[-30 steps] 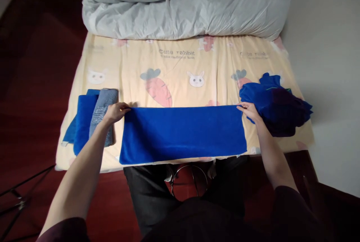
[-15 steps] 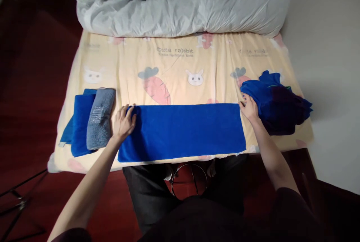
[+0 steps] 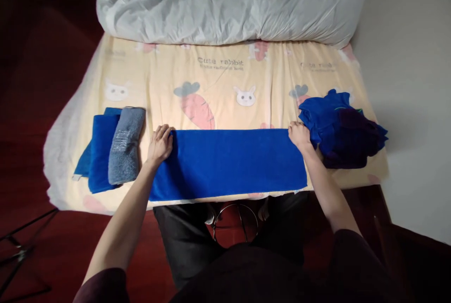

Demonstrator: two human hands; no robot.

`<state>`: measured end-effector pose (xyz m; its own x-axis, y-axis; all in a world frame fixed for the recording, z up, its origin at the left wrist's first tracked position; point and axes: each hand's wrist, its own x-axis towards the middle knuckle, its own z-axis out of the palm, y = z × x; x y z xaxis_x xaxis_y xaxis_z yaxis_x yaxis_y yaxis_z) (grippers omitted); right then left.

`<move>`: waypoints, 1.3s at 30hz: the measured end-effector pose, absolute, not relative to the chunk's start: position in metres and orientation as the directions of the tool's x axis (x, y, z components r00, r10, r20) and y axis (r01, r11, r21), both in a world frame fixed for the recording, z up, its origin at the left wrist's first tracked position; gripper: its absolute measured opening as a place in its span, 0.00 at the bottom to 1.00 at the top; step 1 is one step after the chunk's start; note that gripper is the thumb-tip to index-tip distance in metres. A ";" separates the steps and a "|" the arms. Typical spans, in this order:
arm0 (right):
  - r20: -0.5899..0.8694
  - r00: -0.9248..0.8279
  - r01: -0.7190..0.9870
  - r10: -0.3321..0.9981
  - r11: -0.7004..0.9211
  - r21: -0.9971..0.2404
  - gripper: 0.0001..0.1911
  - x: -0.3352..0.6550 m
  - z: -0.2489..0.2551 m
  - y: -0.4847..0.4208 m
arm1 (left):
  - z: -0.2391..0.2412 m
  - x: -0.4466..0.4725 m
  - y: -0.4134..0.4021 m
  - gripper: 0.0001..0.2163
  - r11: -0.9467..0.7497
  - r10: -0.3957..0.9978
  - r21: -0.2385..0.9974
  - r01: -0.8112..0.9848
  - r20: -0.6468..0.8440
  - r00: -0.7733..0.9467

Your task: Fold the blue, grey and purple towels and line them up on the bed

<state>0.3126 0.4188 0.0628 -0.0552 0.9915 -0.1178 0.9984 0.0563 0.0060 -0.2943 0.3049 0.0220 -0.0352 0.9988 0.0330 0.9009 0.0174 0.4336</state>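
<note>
A long blue towel (image 3: pixel 229 162) lies folded lengthwise along the near edge of the bed. My left hand (image 3: pixel 159 143) rests on its far left corner, fingers curled over the cloth. On the far right corner sits my right hand (image 3: pixel 299 135), with fingers closed on the towel's edge. Left of the towel lie a folded blue towel (image 3: pixel 100 152) and a folded grey towel (image 3: pixel 125 144) on top of it. A heap of blue and dark cloths (image 3: pixel 341 129) sits just right of my right hand.
The bed has a yellow sheet (image 3: pixel 225 82) printed with carrots and rabbits. A bundled grey duvet (image 3: pixel 229 7) fills the far end. A metal stool ring (image 3: pixel 235 223) shows between my legs. Dark red floor lies to the left, a pale wall to the right.
Both hands let the towel's upper edge down flat, then shifted inward onto its far corners. The view moved slightly; the towel stays in place.
</note>
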 end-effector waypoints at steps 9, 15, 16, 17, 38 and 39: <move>0.190 0.192 0.980 0.963 -0.197 0.006 0.18 0.342 0.069 0.403 | 0.012 -0.305 0.310 0.27 0.010 0.998 0.498 0.867 0.050 -0.040; 0.040 0.147 0.987 0.988 -0.149 0.054 0.23 0.377 0.057 0.450 | 0.003 -0.294 0.299 0.27 -0.016 0.983 0.474 0.881 0.170 -0.074; 0.039 0.151 0.987 0.988 -0.153 0.053 0.24 0.379 0.055 0.458 | 0.001 -0.293 0.298 0.27 -0.026 0.979 0.467 0.884 0.190 -0.072; 0.044 0.164 0.985 0.985 -0.166 0.050 0.24 0.380 0.055 0.466 | -0.001 -0.293 0.298 0.27 -0.036 0.976 0.462 0.886 0.206 -0.068; -0.059 -0.456 0.816 0.888 0.391 -0.425 0.31 0.116 0.028 0.298 | 0.018 -0.112 0.249 0.34 0.029 0.999 0.449 0.893 -0.044 -0.010; -0.062 -0.421 0.844 0.905 0.367 -0.391 0.31 0.131 0.027 0.303 | 0.016 -0.125 0.251 0.36 0.075 0.997 0.446 0.892 -0.044 -0.062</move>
<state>0.1311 0.3030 0.0268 -0.4215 0.9047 -0.0616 0.8443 0.3667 -0.3908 -0.1251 0.2505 0.0157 -0.0623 0.9971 -0.0439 0.8919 0.0753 0.4460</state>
